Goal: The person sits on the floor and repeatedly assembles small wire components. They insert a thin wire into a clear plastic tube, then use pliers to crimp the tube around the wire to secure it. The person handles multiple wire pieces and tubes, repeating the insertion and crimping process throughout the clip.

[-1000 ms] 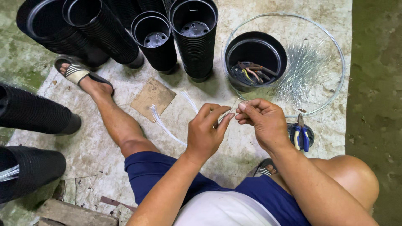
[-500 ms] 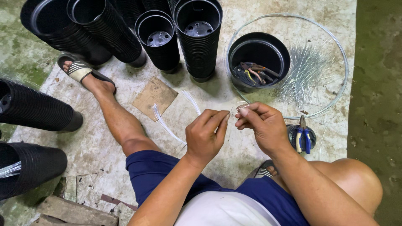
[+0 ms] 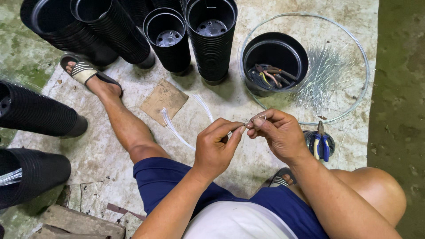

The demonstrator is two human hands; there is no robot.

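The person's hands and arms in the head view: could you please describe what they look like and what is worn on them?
Both arms are bare from the hands up to where they leave the frame: no sleeves or gloves show. The left hand and right hand carry no rings, watch or wristband on the sides that show. The fingernails are short and plain.

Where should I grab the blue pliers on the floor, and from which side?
Judging by their pose, take the pliers by the blue handles, coming from the near side by the right hand. The handles point toward the person; the jaws point away, toward the wire ring.
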